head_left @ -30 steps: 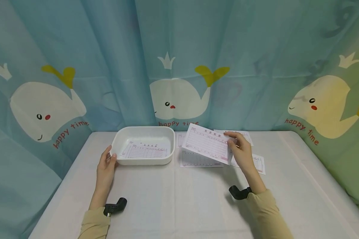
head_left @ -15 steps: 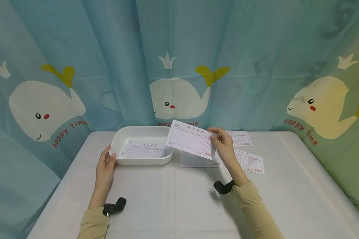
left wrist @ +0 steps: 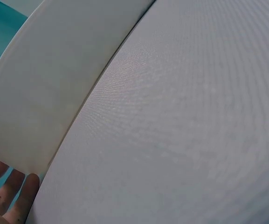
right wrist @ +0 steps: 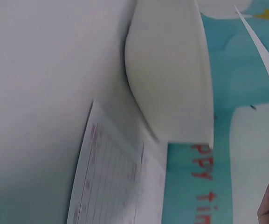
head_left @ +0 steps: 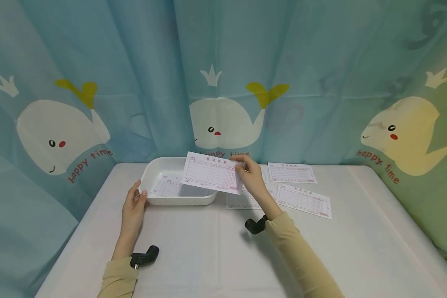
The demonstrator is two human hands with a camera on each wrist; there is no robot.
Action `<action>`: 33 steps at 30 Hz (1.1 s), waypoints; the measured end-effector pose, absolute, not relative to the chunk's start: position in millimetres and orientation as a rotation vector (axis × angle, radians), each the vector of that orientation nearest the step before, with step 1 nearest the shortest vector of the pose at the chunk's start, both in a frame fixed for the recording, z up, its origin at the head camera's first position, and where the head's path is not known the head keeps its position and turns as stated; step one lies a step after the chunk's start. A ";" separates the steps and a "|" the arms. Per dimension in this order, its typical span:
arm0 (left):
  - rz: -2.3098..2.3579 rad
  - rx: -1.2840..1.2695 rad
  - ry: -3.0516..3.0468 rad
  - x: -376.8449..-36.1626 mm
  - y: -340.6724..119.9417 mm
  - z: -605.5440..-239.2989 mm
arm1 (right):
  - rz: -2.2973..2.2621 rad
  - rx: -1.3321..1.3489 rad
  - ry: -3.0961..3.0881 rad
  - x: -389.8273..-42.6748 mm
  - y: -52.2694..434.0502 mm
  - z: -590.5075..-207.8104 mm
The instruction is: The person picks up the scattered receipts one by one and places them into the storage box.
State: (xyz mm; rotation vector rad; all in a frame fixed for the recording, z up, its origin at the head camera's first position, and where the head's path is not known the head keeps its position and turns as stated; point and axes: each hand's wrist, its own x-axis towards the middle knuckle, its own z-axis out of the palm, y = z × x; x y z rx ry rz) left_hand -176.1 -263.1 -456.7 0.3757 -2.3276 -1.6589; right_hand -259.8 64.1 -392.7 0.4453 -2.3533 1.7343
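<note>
My right hand (head_left: 250, 174) pinches the right end of a pink-lined paper form (head_left: 211, 177) and holds it in the air over the right part of a white plastic tray (head_left: 149, 193). Another form (head_left: 171, 188) lies flat inside the tray. My left hand (head_left: 134, 202) rests against the tray's left front corner with its fingers on the wall. The left wrist view shows the tray wall (left wrist: 55, 88) and my fingertips (left wrist: 13, 198) beside it. In the right wrist view the tray (right wrist: 171, 79) stands next to a form lying on the table (right wrist: 111, 182), and the held form's edge (right wrist: 260, 51) crosses the upper right.
Three more forms lie on the white tablecloth right of the tray: one partly under my right hand (head_left: 242, 200), one at the back (head_left: 291, 172), one nearer (head_left: 303, 200). A blue whale-print curtain (head_left: 223, 82) closes off the back and sides of the table.
My right hand has carried the form leftward, from above the loose forms to over the tray's right part. My left hand has stayed on the tray's corner.
</note>
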 end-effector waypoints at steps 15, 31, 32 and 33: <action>-1.669 0.367 -2.315 -179.6 -262.9 -458.2 | 1.642 0.500 -2.437 -278.8 18.0 -394.5; -1.646 0.383 -2.331 -177.2 -264.0 -457.3 | 1.507 0.638 -2.546 -281.8 -18.2 -400.1; -1.647 0.383 -2.330 -177.2 -263.7 -457.3 | 1.483 0.642 -2.558 -282.2 -20.6 -400.4; -1.649 0.383 -2.329 -177.3 -263.4 -457.2 | 1.460 0.647 -2.566 -283.1 -22.8 -400.8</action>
